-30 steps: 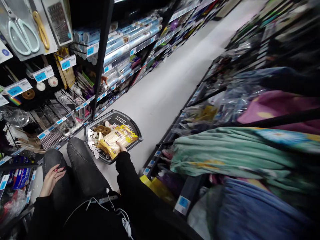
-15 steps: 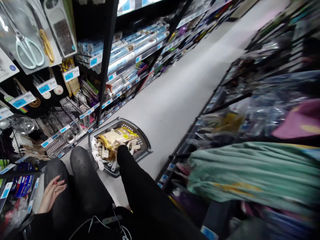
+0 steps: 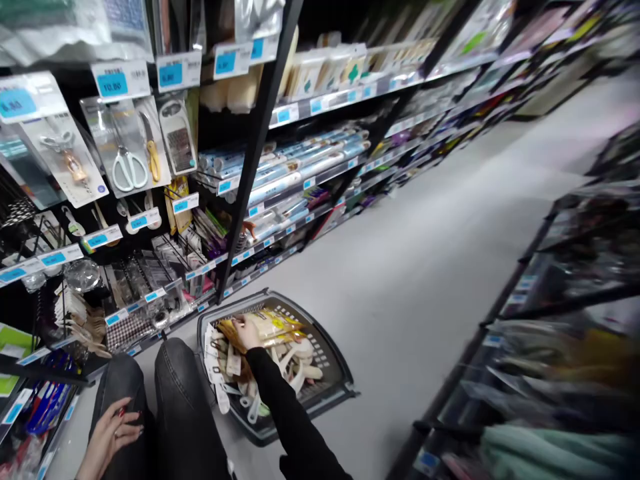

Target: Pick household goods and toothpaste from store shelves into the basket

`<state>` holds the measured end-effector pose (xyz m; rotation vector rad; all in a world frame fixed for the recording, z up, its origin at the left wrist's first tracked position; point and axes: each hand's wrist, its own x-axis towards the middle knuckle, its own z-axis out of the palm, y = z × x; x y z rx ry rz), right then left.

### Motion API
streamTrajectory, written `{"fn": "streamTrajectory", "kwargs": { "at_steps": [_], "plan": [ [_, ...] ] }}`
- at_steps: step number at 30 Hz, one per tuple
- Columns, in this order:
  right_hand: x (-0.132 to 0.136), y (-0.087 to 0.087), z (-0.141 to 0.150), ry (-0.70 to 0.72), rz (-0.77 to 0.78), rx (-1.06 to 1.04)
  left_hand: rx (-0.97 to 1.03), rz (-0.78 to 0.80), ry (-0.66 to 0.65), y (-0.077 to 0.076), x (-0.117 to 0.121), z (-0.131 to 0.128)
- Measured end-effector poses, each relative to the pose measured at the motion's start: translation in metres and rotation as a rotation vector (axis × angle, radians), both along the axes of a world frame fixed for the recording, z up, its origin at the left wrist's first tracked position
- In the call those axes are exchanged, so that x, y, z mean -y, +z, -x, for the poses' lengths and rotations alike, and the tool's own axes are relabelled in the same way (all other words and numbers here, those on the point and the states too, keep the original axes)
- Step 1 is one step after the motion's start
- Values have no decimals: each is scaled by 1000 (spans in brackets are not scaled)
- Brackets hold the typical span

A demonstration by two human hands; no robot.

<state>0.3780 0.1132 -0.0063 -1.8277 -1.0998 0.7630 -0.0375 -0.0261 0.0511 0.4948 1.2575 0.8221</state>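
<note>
Resting on dark grey denim jeans [image 3: 180, 387], the left hand [image 3: 113, 430] is lying loose, fingers apart, holding nothing. Farther forward, the right hand [image 3: 247, 335] is gripping one end of a shiny yellow plastic packet [image 3: 277, 325], which is already sitting inside a dark grey perforated plastic basket [image 3: 327, 377] above pale, long-handled utensils [image 3: 303, 350]; its release is not yet happening. Beyond, slim blue-and-white rolls [image 3: 310, 162] are filling a black-framed shelf [image 3: 320, 175].

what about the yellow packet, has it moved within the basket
Yes. Judged against the basket, the yellow packet has shifted from its near side toward its far side.
</note>
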Motion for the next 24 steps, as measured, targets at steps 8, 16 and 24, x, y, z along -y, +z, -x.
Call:
{"fn": "streamTrajectory", "kwargs": {
  "at_steps": [8, 16, 24],
  "plan": [
    [1, 64, 85, 431, -93, 133, -118, -138, 103, -27, 21, 4],
    [29, 111, 130, 734, -24, 327, -909, -767, -149, -62, 36, 3],
    [-161, 218, 108, 478, 4, 683, -1620, -379, -185, -79, 9, 0]
  ]
}}
